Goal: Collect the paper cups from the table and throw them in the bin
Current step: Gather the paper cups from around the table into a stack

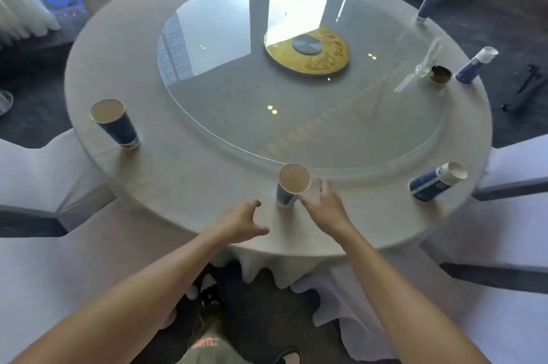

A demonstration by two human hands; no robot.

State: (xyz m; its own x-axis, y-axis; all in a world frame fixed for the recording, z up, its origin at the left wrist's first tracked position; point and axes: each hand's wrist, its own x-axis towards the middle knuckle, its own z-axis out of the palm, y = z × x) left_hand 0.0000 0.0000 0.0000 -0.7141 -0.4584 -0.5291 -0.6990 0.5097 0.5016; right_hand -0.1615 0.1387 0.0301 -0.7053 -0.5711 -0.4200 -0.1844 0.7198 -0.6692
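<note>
Several blue-and-white paper cups stand on a round table (184, 194) draped in a pale cloth. The nearest cup (292, 185) is upright at the front edge, between my hands. My right hand (326, 203) is open, fingers spread, just right of this cup and close to its side. My left hand (244, 221) is open and curled, a little left of it, not touching. Another cup (115, 123) stands at the left edge. At the right are a cup (436, 181) near the front, one (476, 65) further back and a far one (430, 4). No bin is visible.
A glass turntable (296, 81) with a gold hub (307, 50) covers the table's middle. A dark ashtray (440, 74) and a clear glass object (427, 62) sit at the right edge. White-covered chairs (44, 179) flank me left and right (516, 168).
</note>
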